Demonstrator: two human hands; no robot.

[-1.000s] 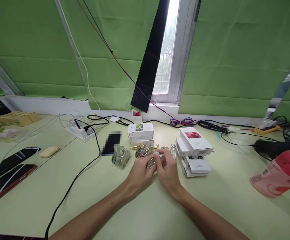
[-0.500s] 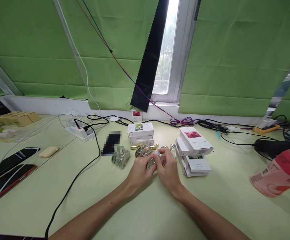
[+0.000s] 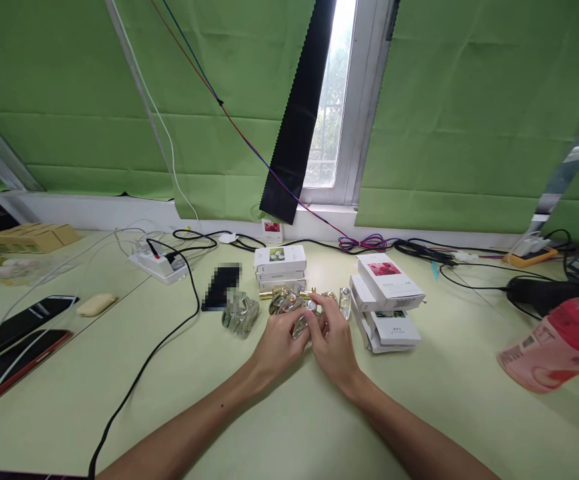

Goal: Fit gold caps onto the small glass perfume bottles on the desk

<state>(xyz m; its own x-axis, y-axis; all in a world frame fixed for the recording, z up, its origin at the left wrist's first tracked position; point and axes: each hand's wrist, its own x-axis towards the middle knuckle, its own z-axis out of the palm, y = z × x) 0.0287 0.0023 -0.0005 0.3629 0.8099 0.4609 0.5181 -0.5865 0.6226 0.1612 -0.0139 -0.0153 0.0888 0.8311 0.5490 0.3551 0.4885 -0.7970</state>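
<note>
My left hand (image 3: 282, 340) is closed around a small clear glass bottle (image 3: 300, 327), partly hidden by the fingers. At the bottle's top, a round silvery piece (image 3: 312, 305) shows between the thumb and forefinger of my right hand (image 3: 333, 340), which curve around it. Just beyond my hands lie several glass bottles (image 3: 285, 301) with gold-coloured fittings. One upright clear bottle (image 3: 345, 303) stands by my right fingers. To the left sits a clump of clear glass bottles (image 3: 240, 315).
White boxes (image 3: 392, 283) are stacked at the right, and more white boxes (image 3: 282, 260) behind the bottles. A pink-and-red container (image 3: 552, 347) stands far right. Phones (image 3: 24, 320), a power strip (image 3: 159, 260) and a black cable (image 3: 154, 347) occupy the left.
The thumb and forefinger of my right hand have spread a little apart at the bottle's top, with the forefinger reaching farther forward. My left hand has stayed in place.
</note>
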